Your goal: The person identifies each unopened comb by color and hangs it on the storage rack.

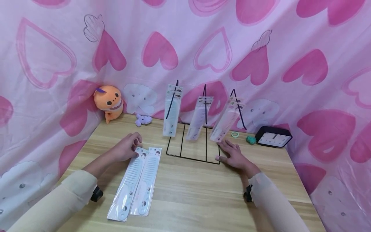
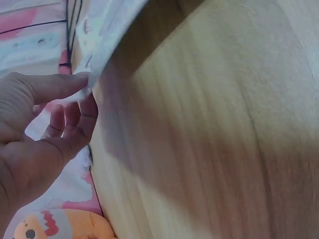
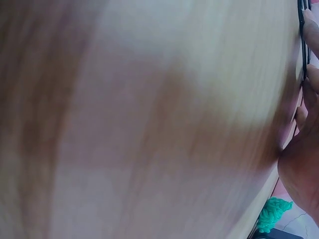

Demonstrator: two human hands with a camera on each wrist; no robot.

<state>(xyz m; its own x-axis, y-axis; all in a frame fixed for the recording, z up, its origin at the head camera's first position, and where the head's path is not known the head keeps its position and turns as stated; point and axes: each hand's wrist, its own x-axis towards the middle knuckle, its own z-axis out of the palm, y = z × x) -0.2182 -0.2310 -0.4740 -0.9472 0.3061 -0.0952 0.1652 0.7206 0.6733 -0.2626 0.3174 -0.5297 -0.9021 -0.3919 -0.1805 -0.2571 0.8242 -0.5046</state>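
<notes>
In the head view, two light blue combs in clear packaging lie side by side on the table, slightly overlapping: a left packaged comb (image 1: 131,175) and a right packaged comb (image 1: 148,180). My left hand (image 1: 128,146) pinches the top corner of the left one; the left wrist view shows thumb and fingers (image 2: 85,112) on the package's edge. A black wire display rack (image 1: 192,158) stands farther back. From its prongs hang blue packaged combs (image 1: 171,116), purple ones (image 1: 197,120) and pink ones (image 1: 224,124). With fingers extended, my right hand (image 1: 235,156) rests at the rack base's right side.
An orange plush toy (image 1: 109,100) and a small purple plush (image 1: 143,120) sit along the table's back left. At the back right are a pale green ring (image 1: 234,134), a green crocheted item (image 1: 251,140) and a black clock (image 1: 273,137). Heart-patterned curtain (image 1: 160,50) encloses the table.
</notes>
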